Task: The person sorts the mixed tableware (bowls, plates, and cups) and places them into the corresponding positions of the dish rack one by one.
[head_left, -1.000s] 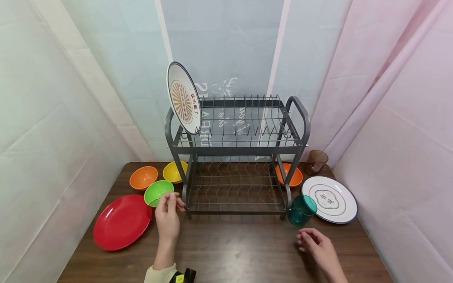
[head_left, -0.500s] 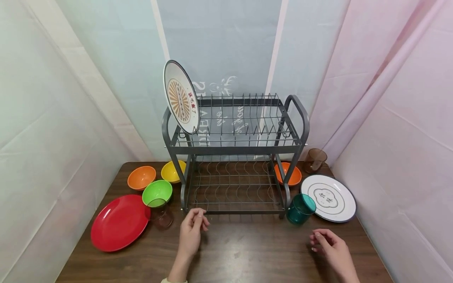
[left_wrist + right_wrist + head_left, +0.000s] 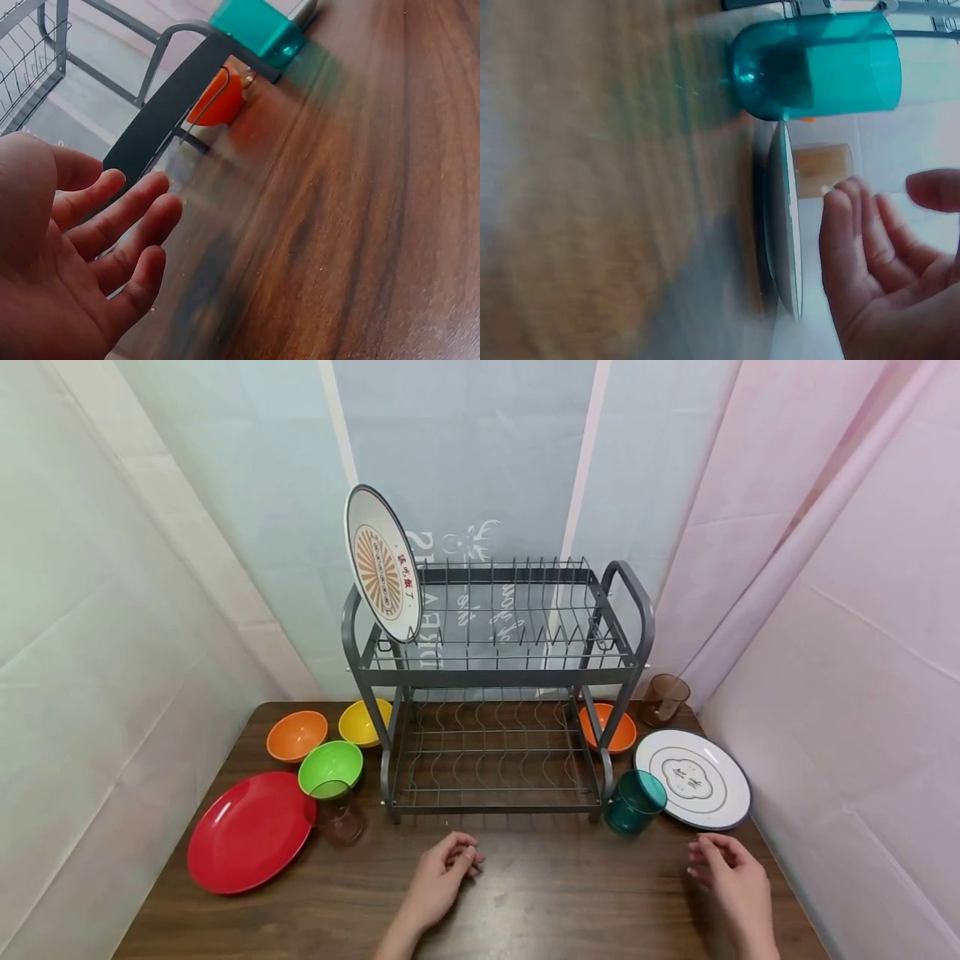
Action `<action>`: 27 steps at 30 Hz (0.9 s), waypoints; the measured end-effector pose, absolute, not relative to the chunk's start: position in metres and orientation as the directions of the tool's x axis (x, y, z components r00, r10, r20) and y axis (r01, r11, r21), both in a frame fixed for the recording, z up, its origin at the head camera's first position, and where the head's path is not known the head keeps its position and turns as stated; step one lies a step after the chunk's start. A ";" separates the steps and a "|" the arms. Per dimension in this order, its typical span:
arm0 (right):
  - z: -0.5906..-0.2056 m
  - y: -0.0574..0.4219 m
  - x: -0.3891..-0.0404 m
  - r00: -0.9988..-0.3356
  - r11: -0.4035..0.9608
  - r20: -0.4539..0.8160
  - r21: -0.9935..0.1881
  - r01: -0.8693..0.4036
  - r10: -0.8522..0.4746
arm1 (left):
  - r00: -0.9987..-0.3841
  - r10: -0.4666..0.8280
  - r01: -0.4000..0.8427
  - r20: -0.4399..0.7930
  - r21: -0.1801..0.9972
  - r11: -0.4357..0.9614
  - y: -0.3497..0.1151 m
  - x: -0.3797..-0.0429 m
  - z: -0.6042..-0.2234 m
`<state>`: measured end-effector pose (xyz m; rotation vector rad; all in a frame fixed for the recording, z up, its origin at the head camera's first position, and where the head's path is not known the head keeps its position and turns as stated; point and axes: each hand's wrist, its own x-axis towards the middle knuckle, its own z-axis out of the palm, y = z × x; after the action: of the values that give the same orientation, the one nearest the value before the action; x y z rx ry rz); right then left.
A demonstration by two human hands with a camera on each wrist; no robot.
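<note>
My left hand [image 3: 444, 878] is over the table in front of the dish rack [image 3: 495, 679], fingers loosely curled with nothing in them. In the left wrist view the palm and relaxed fingers [image 3: 124, 255] show bare. To the right, my right hand [image 3: 735, 885] hangs loosely in front of the white plate [image 3: 720, 777] and the teal cup [image 3: 636, 803], touching neither. The right wrist view shows a gap between its thumb and fingers [image 3: 844, 232]. On the rack's upper tier, at the left, a patterned white plate [image 3: 384, 564] stands on edge.
At the left lie a red plate [image 3: 251, 832], a clear brownish glass [image 3: 341, 818], and green [image 3: 330, 767], orange [image 3: 297, 737] and yellow [image 3: 362, 723] bowls. Another orange bowl [image 3: 621, 735] and a brown glass [image 3: 664, 700] are at the back right. Cloth walls [image 3: 150, 635] enclose the table.
My left hand has moved away from the brownish glass by the green bowl, right and toward the front. My right hand has drifted right, away from the teal cup.
</note>
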<state>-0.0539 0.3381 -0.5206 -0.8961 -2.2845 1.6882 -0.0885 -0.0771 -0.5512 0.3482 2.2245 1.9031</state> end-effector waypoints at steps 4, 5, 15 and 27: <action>-0.522 0.352 -0.064 -0.774 0.104 -0.269 -0.913 0.395 0.574 | -0.940 0.341 0.069 0.010 0.984 0.162 -0.077 -0.089 -0.554; -0.523 0.355 -0.067 -0.765 0.082 -0.280 -0.914 0.397 0.580 | -0.937 0.348 0.070 0.005 0.982 0.174 -0.077 -0.088 -0.555; -0.525 0.376 -0.091 -0.725 -0.004 -0.348 -0.903 0.430 0.594 | -0.934 0.355 0.061 -0.025 0.972 0.228 -0.080 -0.086 -0.557; -0.531 0.393 -0.103 -0.672 0.034 -0.337 -0.880 0.474 0.660 | -0.947 0.321 0.055 -0.029 0.967 0.248 -0.085 -0.086 -0.555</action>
<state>-0.1035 0.3930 -0.5307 -1.1859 -2.1354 1.7054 -0.0855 -0.0848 -0.5548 0.3532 2.2977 1.7665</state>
